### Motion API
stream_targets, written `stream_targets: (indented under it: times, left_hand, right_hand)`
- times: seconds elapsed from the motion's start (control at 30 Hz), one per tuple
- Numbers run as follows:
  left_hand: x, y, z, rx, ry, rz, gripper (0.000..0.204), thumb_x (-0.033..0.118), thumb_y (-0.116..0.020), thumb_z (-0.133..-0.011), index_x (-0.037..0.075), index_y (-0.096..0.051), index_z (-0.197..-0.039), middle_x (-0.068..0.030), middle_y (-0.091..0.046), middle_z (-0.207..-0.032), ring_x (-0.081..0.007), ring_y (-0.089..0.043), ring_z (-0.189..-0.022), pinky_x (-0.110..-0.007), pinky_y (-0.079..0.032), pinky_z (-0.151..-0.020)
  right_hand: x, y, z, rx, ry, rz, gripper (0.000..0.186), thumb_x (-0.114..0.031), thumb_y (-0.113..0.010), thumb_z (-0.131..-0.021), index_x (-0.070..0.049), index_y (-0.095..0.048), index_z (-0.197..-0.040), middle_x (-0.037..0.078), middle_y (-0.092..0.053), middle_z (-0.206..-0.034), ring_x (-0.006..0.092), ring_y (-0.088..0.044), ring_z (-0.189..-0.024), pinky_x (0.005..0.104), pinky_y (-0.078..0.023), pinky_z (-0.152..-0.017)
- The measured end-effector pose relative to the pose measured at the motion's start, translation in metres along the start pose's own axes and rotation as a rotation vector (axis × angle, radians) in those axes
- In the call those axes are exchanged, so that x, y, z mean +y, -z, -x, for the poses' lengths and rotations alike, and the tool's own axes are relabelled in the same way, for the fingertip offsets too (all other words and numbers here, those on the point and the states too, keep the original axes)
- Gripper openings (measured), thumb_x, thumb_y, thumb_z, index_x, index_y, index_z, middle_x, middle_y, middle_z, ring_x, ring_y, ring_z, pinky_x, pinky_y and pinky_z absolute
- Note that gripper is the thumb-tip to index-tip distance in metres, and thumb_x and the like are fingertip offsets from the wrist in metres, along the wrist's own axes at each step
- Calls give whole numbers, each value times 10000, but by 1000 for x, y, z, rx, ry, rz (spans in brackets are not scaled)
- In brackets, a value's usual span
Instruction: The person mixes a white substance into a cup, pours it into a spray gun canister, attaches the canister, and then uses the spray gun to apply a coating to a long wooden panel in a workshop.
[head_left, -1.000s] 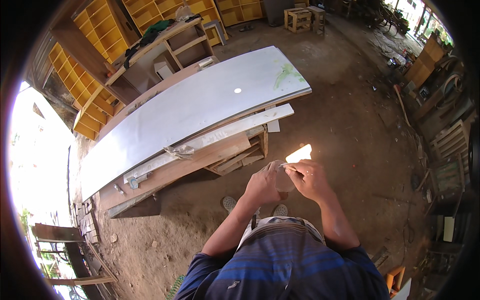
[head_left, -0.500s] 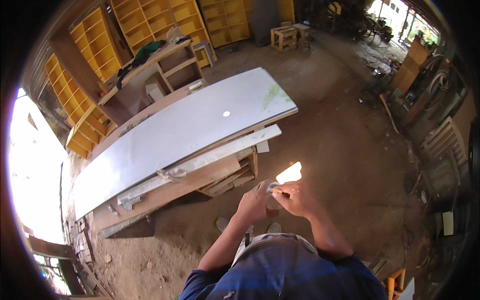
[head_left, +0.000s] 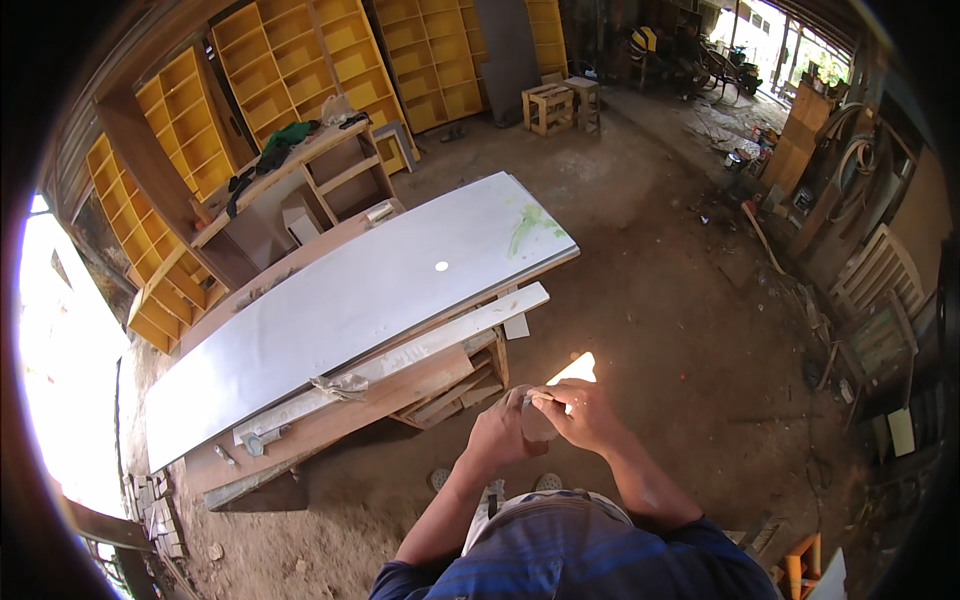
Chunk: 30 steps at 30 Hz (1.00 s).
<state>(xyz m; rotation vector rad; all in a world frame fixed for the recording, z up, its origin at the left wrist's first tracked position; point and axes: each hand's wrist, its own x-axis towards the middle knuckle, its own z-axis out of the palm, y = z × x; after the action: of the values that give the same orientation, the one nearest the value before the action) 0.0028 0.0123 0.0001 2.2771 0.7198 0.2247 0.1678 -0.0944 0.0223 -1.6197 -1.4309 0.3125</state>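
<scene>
Head view looks down on both hands meeting in front of the person's chest, above a dirt floor. Left hand is curled closed around a small pale object, too small to identify, and right hand pinches its top edge with bent fingertips. Just beyond them lies a long grey-white panel on a low wooden workbench, with yellow shelving units behind.
</scene>
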Motion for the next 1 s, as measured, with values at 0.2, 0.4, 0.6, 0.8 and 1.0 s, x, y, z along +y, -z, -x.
stream_targets:
  times: [0.2, 0.4, 0.6, 0.8, 1.0]
  left_hand:
    - [-6, -1, 2, 14, -15, 22, 923, 358, -914, -632, 86, -538, -1430, -208, -708, -1310, -432, -706, -1165, -504, -588, -976]
    - [2, 2, 4, 12, 4, -17, 941, 361, -921, -634, 73, -523, -1437, -223, -709, -1297, -435, -705, -1166, -511, -586, -974]
    - [-3, 2, 6, 8, -4, 14, 936, 355, -914, -642, 68, -515, -1438, -231, -699, -1308, -446, -699, -1165, -519, -580, -979]
    - [2, 3, 7, 9, -5, -7, 931, 348, -912, -651, 73, -508, -1443, -239, -688, -1317, -451, -693, -1170, -521, -574, -984]
    - [3, 4, 6, -27, 28, -25, 936, 333, -911, -651, 74, -494, -1448, -232, -682, -1330, -444, -690, -1184, -519, -573, -986]
  right_hand:
    - [-11, 7, 0, -110, -23, 100, 205, -233, -735, -974, -58, -818, -1042, 155, -781, -928, 350, -745, -828, 438, -588, -728]
    - [-2, 0, 0, -2, -6, 81, 193, -218, -733, -971, -55, -814, -1039, 151, -779, -924, 354, -740, -816, 444, -583, -725]
    - [-8, 3, 1, -91, -34, -1, 186, -208, -762, -971, -48, -823, -1044, 157, -767, -871, 313, -730, -751, 424, -550, -660]
    - [3, -4, 3, 33, 49, 87, 183, -215, -781, -962, -34, -804, -982, 152, -741, -829, 304, -697, -712, 415, -523, -639]
    - [-10, 3, 2, -58, -67, -35, 186, -223, -763, -974, -66, -826, -1051, 133, -748, -851, 298, -711, -756, 407, -549, -680]
